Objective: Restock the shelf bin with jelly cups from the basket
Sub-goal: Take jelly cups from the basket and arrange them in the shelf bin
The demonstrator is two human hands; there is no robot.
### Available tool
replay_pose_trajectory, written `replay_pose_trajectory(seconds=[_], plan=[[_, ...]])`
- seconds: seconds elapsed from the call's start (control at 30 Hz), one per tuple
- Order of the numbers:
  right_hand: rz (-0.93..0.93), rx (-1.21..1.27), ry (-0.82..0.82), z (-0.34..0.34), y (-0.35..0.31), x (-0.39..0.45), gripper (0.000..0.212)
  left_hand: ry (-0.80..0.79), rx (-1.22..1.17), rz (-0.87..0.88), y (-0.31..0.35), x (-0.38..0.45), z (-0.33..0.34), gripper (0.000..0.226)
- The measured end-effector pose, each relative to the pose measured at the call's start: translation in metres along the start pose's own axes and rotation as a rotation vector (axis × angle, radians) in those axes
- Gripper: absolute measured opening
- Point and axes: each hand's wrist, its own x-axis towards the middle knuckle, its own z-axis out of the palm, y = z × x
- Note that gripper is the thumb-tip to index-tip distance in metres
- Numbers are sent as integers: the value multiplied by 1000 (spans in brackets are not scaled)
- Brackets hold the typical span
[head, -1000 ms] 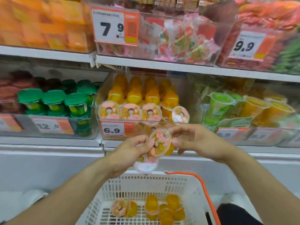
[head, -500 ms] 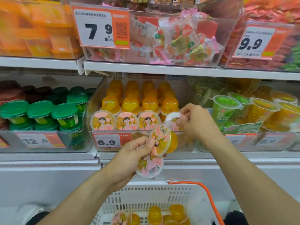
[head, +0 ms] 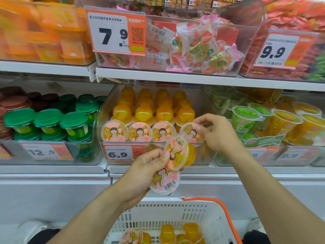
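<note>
Placement is the step in hand. The right hand (head: 217, 133) pinches a jelly cup (head: 190, 133) by its lid rim, thumb and fingers closed on it, at the right end of the front row of the shelf bin (head: 158, 152), just behind the bin's front wall. Three cups (head: 139, 132) already stand lid-forward along that front edge to its left, with rows of yellow cups behind them.

The left hand (head: 146, 171) is clamped on two more cups in front of the bin's price label (head: 121, 153): an upper cup (head: 177, 153) on its side and a lower cup (head: 165, 181) beneath it, lid facing out.

The basket (head: 175, 213) sits below, by the shelf front, with several cups remaining in its bottom.

Judgement: the next move calls for seating the fourth cup upright against the bin's front wall, releasing it, then taking a cup from the left hand. The front row appears nearly full, so later cups may need a second tier.
</note>
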Motion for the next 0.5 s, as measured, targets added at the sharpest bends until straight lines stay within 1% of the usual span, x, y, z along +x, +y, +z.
replay_pose_trajectory(seconds=[0.03, 0.13, 0.23, 0.27, 0.33, 0.37, 0.5], plan=[[-12, 7, 5, 1, 0, 0, 7, 0, 9, -4, 0, 0, 0, 44], [-34, 31, 19, 5, 0, 0, 11, 1, 13, -9, 1, -2, 0, 37], [-6, 42, -16, 7, 1, 0, 21, 12, 27, -13, 2, -1, 1, 56], [9, -7, -35, 7, 1, -1, 21, 16, 29, -11, 1, -1, 1, 56], [10, -78, -42, 8, 2, -2, 18, 15, 21, -11, 1, -2, 3, 41], [0, -68, -31, 8, 2, -2, 17, 17, 20, -15, 2, -2, 4, 34], [-61, -9, -29, 8, 0, -2, 22, 22, 32, -12, 0, -3, 1, 28]])
